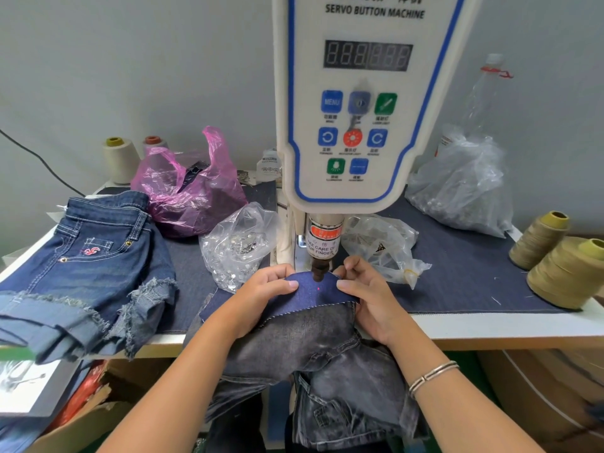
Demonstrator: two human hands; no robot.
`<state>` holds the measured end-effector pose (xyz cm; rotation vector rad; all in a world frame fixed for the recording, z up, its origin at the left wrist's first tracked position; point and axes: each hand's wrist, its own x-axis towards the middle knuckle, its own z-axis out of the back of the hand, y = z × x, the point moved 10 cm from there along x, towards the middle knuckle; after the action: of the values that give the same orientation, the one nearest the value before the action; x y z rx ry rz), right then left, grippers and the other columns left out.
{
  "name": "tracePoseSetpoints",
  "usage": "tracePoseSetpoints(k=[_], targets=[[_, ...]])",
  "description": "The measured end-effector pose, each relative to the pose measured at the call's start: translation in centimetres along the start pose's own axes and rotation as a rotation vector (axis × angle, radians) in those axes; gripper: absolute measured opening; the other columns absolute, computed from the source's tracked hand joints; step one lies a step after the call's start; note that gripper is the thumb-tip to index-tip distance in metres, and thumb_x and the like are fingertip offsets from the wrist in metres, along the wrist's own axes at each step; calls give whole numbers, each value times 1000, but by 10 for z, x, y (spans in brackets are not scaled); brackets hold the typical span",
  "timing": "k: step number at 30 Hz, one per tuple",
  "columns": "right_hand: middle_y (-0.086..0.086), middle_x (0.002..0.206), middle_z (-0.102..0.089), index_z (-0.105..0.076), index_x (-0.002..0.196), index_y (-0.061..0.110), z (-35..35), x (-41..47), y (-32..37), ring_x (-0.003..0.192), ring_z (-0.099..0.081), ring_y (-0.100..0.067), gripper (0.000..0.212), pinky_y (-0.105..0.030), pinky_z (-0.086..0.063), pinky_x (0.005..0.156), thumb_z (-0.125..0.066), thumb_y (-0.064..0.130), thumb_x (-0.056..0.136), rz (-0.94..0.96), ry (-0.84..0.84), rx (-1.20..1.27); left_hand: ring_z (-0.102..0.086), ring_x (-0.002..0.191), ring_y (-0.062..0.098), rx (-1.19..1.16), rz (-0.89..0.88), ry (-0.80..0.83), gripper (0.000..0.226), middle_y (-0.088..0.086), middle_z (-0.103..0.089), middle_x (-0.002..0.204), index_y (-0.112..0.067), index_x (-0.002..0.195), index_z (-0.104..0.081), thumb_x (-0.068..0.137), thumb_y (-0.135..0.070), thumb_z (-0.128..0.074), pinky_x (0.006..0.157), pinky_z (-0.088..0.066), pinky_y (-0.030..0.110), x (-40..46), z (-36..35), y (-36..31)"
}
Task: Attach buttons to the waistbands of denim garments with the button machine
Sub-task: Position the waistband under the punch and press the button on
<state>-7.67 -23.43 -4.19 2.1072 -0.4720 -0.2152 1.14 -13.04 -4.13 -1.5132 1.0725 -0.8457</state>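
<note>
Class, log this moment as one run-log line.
step: positioning | left hand, right hand: pinch denim waistband | under punch head | laser dot on fabric

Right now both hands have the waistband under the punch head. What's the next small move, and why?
Probably nudge the waistband slightly away from you, so the red laser dot marks the spot wanted, then trigger the press. The left hand and right hand pinch the denim on either side of the punch head, thumbs close beside it, so keep fingers clear first.
</note>
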Motion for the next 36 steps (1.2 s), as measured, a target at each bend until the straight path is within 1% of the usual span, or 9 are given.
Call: tracePoseSetpoints(k=[2,4,8,12,17,23,28,32,36], targets=[[3,76,-64,-47,88,14,1,1,-1,66,-62,-9,27,-21,-53,61,-55,-7,73,-8,-9,11,-62,62,11,-13,0,4,7,0,-65,70,-14,75,-59,75,-18,-65,58,-48,18,1,1,1],[3,76,-64,-47,89,14,2,0,-2,66,-62,-9,28,-21,-53,60,-56,-7,72,-10,-12,16,-61,62,11,-6,3,-8,15,1,-64,70,-13,75,-58,71,-22,-69,57,-48,18,1,2,1],[2,77,-63,-48,89,14,3,1,-3,66,-62,-10,34,-21,-53,60,-62,-12,72,-14,-11,18,-60,64,14,3,1,-22,13,4,-62,72,-13,76,-56,72,-20,-67,60,-48,21,1,3,2],[2,77,-64,-48,89,14,3,3,-4,67,-62,-11,29,-22,-54,64,-58,-5,70,-12,-16,34,-55,63,15,21,-8,-50,12,5,-57,70,-10,75,-52,74,-16,-62,61,-43,24,0,5,0],[1,77,-64,-48,90,14,4,4,-5,67,-63,-12,29,-23,-54,63,-58,-5,70,-7,-6,39,-54,63,16,23,-4,-65,12,7,-55,70,-7,78,-50,74,-15,-59,61,-42,25,-1,4,-2],[1,78,-63,-48,89,14,3,2,-5,68,-62,-12,28,-23,-54,63,-58,-6,72,-11,21,36,-56,67,19,52,-13,-62,13,12,-56,76,-5,81,-51,74,-14,-58,64,-44,28,-3,3,-2],[1,79,-63,-49,88,15,5,3,-6,69,-63,-13,28,-23,-54,63,-59,-6,71,-11,12,23,-52,68,20,70,-18,-67,15,14,-53,78,-4,81,-49,74,-13,-57,63,-41,28,-3,3,-3],[0,79,-63,-49,89,14,6,3,-6,69,-63,-12,28,-24,-54,64,-58,-5,71,-12,5,22,-52,62,16,65,-20,-54,11,7,-53,70,-7,76,-48,74,-13,-57,59,-42,23,-3,2,-4],[1,78,-62,-49,88,14,5,3,-5,67,-62,-12,28,-23,-54,62,-58,-5,71,-17,1,12,-51,64,17,72,-28,-55,12,8,-52,71,-8,76,-48,74,-15,-58,61,-40,27,-3,3,-3]])
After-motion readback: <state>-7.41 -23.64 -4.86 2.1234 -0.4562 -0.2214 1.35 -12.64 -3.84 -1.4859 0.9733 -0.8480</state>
